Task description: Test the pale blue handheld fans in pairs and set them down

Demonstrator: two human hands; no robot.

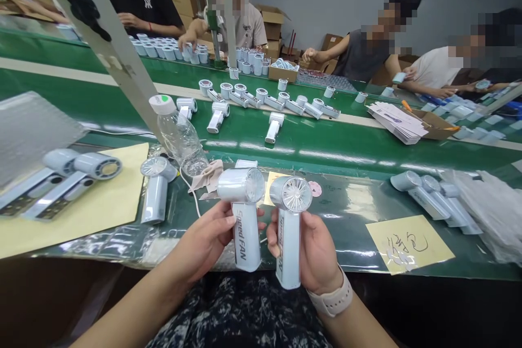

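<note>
Co-workers point(362, 54) sit along the far side of a long green surface point(310, 141), with cardboard boxes point(273, 27) stacked behind them. Pale blue handheld fans point(163, 50) stand in tight ranks near the surface's far edge, while a loose line of others point(248, 99) lies across its middle, spaced, it appears, so that each can be lifted alone. Toward the surface's right end, a heap of clear plastic bags point(485, 212) sits beside a handwritten yellow note point(410, 242), and a stack of printed cards point(395, 122) rests in a cardboard tray point(432, 125). Toward its left end, two fans point(81, 171) lie on a yellow sheet point(110, 196), and a plastic water bottle point(179, 136) lies tilted near a crumpled cloth point(207, 175).

At the surface's near edge, the wearer's left hand point(207, 234) curls firmly around the handle of a fan point(244, 217), and the right hand point(316, 258), with a pale smartwatch point(332, 296) on its wrist, wraps closed around a second fan point(287, 228). Both fans are held upright, side by side, a pose that appears to bring their grilles and printed "Speed FAN" lettering into the wearer's view.
</note>
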